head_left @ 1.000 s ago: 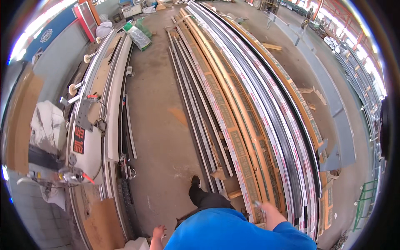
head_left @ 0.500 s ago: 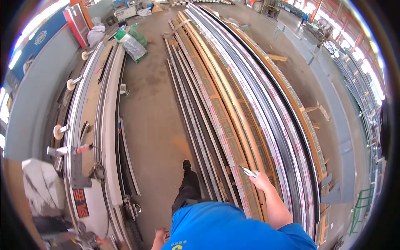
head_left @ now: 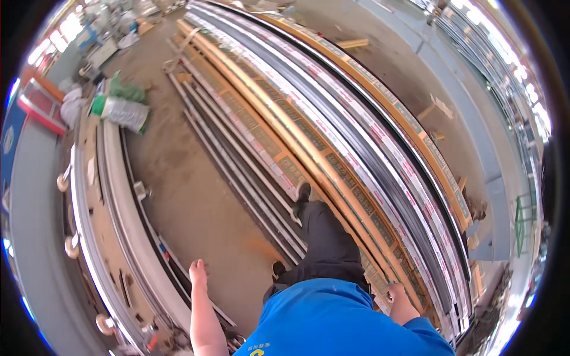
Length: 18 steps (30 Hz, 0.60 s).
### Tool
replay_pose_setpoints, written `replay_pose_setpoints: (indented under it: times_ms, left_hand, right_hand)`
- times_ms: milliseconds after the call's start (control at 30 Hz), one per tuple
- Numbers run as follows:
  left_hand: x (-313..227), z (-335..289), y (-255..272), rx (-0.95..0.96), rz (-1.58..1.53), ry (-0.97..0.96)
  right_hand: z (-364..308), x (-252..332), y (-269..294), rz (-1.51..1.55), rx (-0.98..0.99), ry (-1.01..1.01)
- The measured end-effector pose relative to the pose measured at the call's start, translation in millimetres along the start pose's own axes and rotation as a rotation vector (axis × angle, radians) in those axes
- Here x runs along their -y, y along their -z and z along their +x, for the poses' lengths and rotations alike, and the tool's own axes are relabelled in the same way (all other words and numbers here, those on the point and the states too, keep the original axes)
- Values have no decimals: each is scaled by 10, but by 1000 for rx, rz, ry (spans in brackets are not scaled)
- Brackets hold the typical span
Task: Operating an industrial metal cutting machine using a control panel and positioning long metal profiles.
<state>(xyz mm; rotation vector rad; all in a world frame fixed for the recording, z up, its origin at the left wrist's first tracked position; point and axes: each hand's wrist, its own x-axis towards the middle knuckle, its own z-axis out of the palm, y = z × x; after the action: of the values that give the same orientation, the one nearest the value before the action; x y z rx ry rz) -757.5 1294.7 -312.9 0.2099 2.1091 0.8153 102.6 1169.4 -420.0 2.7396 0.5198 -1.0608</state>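
Nearest, at 6 o'clock, the blue shirt hides the waist & most of the upper arms; dark trousers just beyond. Left hand at 7–8 o'clock hangs over the floor, fingers look loosely apart, nothing seen in them; prob. out for balance, as the legs are split in a stride. Right hand at 4–5 o'clock is low by the long brown boxes; dark bit at its fingertips, but can't tell if it's an item or shadow, if fingers are together or apart, or if they touch. One shoe is amid the pile nr centre; on or between pcs, unclear. Boxes run from approx 5 to 11 o'clock, thin grey strips on their left, silver bars on their right, all laid lengthwise, presumably as long stock lies flat & stays sorted that way. Near ends partly hidden by body. At 9 o'clock a long pale panel, low end cut off/blurred. Farther, at 10 o'clock, a white-&-green bag, contents hidden; past it a red frame, bent by the lens. Far clutter at 11 too small to ID.
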Motion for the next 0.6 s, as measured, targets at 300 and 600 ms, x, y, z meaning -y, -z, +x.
replay_pose_setpoints:
  times_ms: [300, 600]
  left_hand:
    - [-1387, 1074, -1086, 239, 821, -176]
    - [-3930, 1015, -1783, 286, 345, 215]
  right_hand:
    - [-675, 4667, 545, -146, 91, 229]
    - [-337, 7981, 1053, 126, 7, 702]
